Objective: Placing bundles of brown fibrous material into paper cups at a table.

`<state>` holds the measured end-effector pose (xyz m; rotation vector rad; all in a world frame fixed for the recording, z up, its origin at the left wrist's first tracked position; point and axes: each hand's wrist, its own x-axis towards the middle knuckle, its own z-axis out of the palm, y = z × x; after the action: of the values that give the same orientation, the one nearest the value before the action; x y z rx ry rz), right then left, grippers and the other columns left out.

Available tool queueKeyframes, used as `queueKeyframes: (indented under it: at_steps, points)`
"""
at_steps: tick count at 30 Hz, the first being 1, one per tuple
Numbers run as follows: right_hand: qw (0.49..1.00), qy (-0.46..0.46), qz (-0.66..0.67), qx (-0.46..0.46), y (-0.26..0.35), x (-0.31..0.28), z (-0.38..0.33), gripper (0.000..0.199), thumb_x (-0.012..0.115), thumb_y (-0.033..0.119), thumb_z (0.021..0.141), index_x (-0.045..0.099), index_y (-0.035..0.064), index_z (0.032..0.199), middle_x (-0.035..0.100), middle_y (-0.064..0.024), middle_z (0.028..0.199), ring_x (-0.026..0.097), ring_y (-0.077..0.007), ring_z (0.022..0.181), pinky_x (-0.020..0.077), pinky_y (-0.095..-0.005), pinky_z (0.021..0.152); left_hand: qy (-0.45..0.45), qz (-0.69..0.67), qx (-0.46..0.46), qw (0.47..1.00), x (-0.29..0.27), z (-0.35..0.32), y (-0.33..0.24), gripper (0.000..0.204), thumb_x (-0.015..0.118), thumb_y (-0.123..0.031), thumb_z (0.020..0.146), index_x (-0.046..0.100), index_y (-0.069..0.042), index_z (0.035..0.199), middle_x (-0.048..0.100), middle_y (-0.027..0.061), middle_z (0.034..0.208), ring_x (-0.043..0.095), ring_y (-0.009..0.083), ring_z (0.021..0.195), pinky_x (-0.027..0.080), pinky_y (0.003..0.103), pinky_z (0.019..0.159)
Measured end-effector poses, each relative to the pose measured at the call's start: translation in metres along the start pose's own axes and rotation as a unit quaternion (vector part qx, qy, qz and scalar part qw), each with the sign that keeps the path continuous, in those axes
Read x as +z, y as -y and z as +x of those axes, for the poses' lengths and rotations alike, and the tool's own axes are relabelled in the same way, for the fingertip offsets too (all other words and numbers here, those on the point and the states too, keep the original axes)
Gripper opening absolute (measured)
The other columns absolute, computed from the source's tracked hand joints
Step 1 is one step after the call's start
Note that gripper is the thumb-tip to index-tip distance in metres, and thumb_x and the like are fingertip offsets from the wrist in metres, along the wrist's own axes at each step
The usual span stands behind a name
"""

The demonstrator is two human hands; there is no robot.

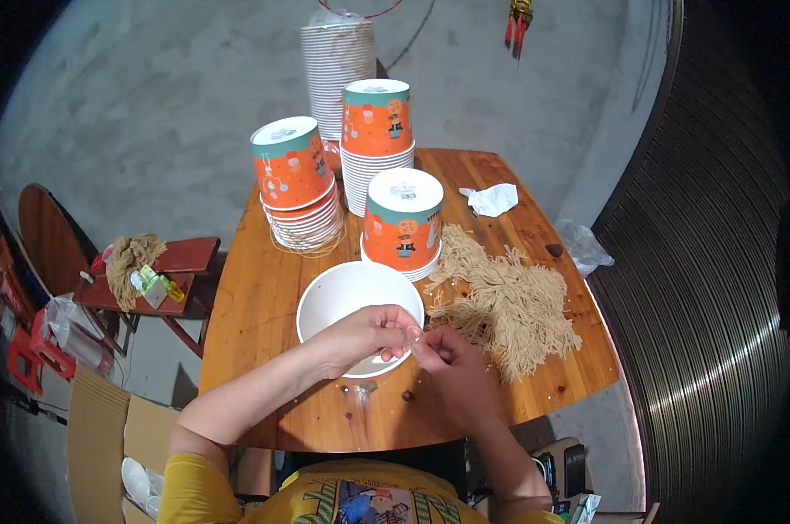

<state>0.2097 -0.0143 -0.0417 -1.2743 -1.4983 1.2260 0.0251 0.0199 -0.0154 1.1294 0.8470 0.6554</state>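
My left hand [373, 336] reaches over a white paper tub [329, 301], its thumb and fingers pinched together by the tub's near right rim. Fingertip to fingertip with it, my right hand [451, 362] is closed in a pinch as well. Something small and pale may lie between the fingertips, too small to make out. The tub stands with its mouth up and looks empty inside. Right of my hands spreads a loose heap of beige strings [521, 314]. Just behind the tub rises an upside-down stack of orange and green paper tubs [403, 229].
Two more orange tub stacks, one left [292, 170] and one farther back [377, 122], stand near a tall white stack [338, 74]. Crumpled white tissue [493, 200] lies on the wooden table [246, 349]. A red bench [181, 255] is left, a ribbed shutter [709, 288] right.
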Motion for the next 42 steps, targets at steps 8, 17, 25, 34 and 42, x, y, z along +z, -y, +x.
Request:
queueKeyframes:
  at_steps: [8, 17, 25, 34, 42]
  points:
    - [0.997, -0.027, 0.03, -0.068, 0.003, 0.007, -0.002, 0.012, 0.064, 0.016, 0.09, 0.062, 0.0048, 0.089, 0.044, 0.0093, 0.07, 0.036, -0.0016, 0.064, 0.0297, -0.0189, 0.057, 0.031, -0.035, 0.022, 0.999, -0.006, -0.002, 0.004, 0.023, 0.06, 0.002, 0.083, 0.056, -0.003, 0.105, 0.056, 0.0003, 0.091, 0.052, 0.0071, 0.082, 0.044, 0.02, 0.074]
    - [0.99, -0.044, 0.005, -0.133, -0.012, 0.009, 0.009, 0.017, 0.07, 0.016, 0.085, 0.06, 0.0033, 0.092, 0.06, -0.0015, 0.075, 0.054, -0.0084, 0.066, 0.0454, -0.0242, 0.062, -0.02, 0.134, 0.075, 0.988, -0.006, -0.003, 0.006, 0.031, 0.058, 0.003, 0.083, 0.051, -0.004, 0.112, 0.053, 0.0012, 0.094, 0.052, 0.0096, 0.087, 0.044, 0.022, 0.081]
    - [0.977, -0.07, -0.11, -0.169, -0.003, 0.009, 0.01, 0.015, 0.07, 0.012, 0.082, 0.06, 0.0031, 0.089, 0.06, -0.0068, 0.073, 0.054, -0.0131, 0.06, 0.0454, -0.0265, 0.056, -0.064, 0.352, 0.173, 0.917, 0.003, -0.015, -0.001, 0.025, 0.058, -0.004, 0.086, 0.053, -0.005, 0.11, 0.049, 0.0053, 0.094, 0.051, 0.0151, 0.086, 0.044, 0.027, 0.078]
    - [0.982, -0.065, -0.086, -0.157, -0.002, 0.012, 0.007, 0.016, 0.07, 0.013, 0.083, 0.059, 0.0037, 0.088, 0.058, -0.006, 0.07, 0.053, -0.0132, 0.058, 0.0449, -0.027, 0.056, -0.123, 0.432, 0.193, 0.872, 0.009, -0.016, 0.0, 0.009, 0.06, -0.006, 0.083, 0.055, -0.003, 0.091, 0.047, 0.0105, 0.092, 0.053, 0.0221, 0.081, 0.046, 0.033, 0.073]
    - [0.978, -0.065, -0.101, -0.169, -0.006, 0.012, 0.007, 0.016, 0.07, 0.013, 0.083, 0.058, 0.0038, 0.087, 0.056, -0.0055, 0.07, 0.053, -0.0121, 0.058, 0.0444, -0.0269, 0.055, -0.137, 0.359, 0.153, 0.911, 0.01, -0.014, 0.002, 0.008, 0.06, -0.004, 0.083, 0.054, -0.003, 0.088, 0.056, 0.0079, 0.073, 0.056, 0.0222, 0.066, 0.047, 0.034, 0.064]
